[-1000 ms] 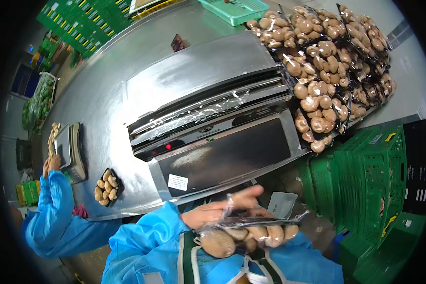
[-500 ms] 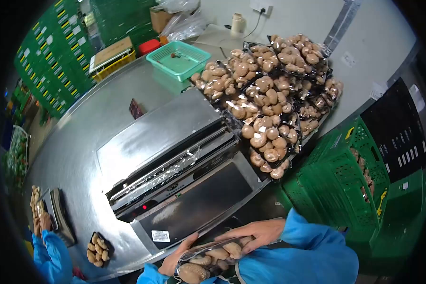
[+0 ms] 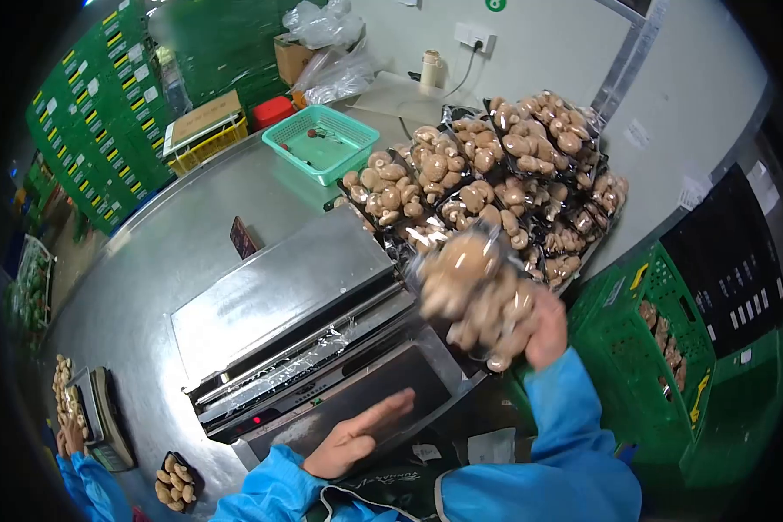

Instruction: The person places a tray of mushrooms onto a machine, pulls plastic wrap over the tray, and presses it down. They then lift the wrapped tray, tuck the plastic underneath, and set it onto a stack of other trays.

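Co-worker's sleeve: at your 8 o'clock (clock centred on your view, 12 at the top); blue sleeve (image 3: 96,487), just beside the scale (image 3: 111,419).
Open tray: between 7 and 8 o'clock; dark tray of mushrooms (image 3: 176,481) on the bench (image 3: 139,304), apart from both your hands.
Wrapping machine: toward 7 o'clock; machine (image 3: 280,287) with crumpled clear film (image 3: 322,348) along its slot, small red light (image 3: 257,420) lit.
Teal basket: 11 o'clock; basket (image 3: 278,139) on the far side of the bench, a few small scraps inside.
Left hand: just past 6 o'clock; your left hand (image 3: 357,438) is free, index finger stretched out over the dark plate (image 3: 419,370). Contact with the plate: cannot tell.
Mushroom pack: near 4 o'clock; mushroom pack (image 3: 477,300) up off the bench, tilted, film glinting, blurred. Step in hand, by my reading: handling a filled, covered pack beside the pile (image 3: 531,143) at 2 o'clock. Touching the pile: cannot tell.
Right hand: 4 o'clock; your right hand (image 3: 548,329) is clamped on the pack's near right end. Next move, I judge, calls for firm support there and a level pack.
Green crate: also toward 4 o'clock, farther out; crate (image 3: 613,348) below bench edge.
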{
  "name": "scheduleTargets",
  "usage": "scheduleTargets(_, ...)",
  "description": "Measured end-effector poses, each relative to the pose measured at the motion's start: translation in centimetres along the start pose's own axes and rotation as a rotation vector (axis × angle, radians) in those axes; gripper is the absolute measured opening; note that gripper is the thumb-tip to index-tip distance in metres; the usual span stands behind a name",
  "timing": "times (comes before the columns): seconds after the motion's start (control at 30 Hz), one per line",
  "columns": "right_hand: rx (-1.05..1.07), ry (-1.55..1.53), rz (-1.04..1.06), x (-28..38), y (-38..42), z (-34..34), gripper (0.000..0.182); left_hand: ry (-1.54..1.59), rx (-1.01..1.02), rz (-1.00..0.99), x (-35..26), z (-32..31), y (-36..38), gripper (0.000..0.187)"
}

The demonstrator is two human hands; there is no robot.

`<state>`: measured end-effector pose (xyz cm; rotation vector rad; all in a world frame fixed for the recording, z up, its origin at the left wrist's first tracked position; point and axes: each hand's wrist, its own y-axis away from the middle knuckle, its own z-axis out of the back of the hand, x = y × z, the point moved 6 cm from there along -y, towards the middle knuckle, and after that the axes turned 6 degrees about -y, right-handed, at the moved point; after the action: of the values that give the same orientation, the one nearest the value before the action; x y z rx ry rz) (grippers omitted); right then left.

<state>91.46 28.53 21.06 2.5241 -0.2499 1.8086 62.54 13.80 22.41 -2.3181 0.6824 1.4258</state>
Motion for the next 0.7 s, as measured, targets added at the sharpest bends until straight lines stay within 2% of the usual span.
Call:
scheduleTargets(0.03,0.02,-0.02,0.066,1.0,-2.7,0.5,0.023,0.009,-0.022,-0.009,0.0,0.5,0.0,0.072)
scheduleTargets(0.1,-0.109,-0.057,0.09,-1.2,-8.0,2.6,0.022,0.047,0.018,0.21,1.6,1.0,1.4,0.064)
scheduleTargets(0.13,-0.047,0.145,0.147,-2.1,-10.3,2.3,0.024,0.064,-0.044,0.2,1.8,1.3,1.9,0.064)
scheduleTargets(0.2,-0.097,0.69,0.282,-4.8,-13.7,3.6,0.028,0.079,-0.173,0.224,2.0,2.4,3.3,0.058)
scheduleTargets(0.23,-0.066,0.758,0.17,-5.8,-15.2,4.8,0.032,0.058,-0.226,0.197,2.2,3.1,4.2,0.054)
scheduleTargets(0.3,-0.115,0.807,0.341,-8.4,-18.1,10.5,0.031,0.039,-0.333,0.166,1.6,4.4,6.0,0.054)
scheduleTargets(0.47,-0.082,0.509,0.149,-8.6,-21.4,17.5,0.046,0.012,-0.651,-0.043,1.1,7.6,12.9,0.046)
scheduleTargets(0.53,-0.044,0.571,0.1,-9.3,-23.9,19.6,0.046,0.019,-0.837,-0.121,0.2,8.8,16.9,0.044)
scheduleTargets(0.6,0.028,0.677,0.089,-9.9,-27.0,21.3,0.047,-0.009,-1.157,-0.287,0.2,10.8,22.7,0.034)
scheduleTargets(0.63,0.068,0.768,0.104,-10.0,-28.9,21.6,0.047,-0.238,-1.362,-0.268,-0.7,12.0,26.8,0.028)
scheduleTargets(0.67,0.039,1.035,0.343,-9.1,-28.3,20.3,0.048,-0.291,-1.635,-0.282,-1.3,12.8,31.0,0.023)
scheduleTargets(0.7,-0.08,1.313,0.306,-6.7,-25.7,15.8,0.047,-0.353,-1.833,-0.322,-0.9,14.1,36.0,0.022)
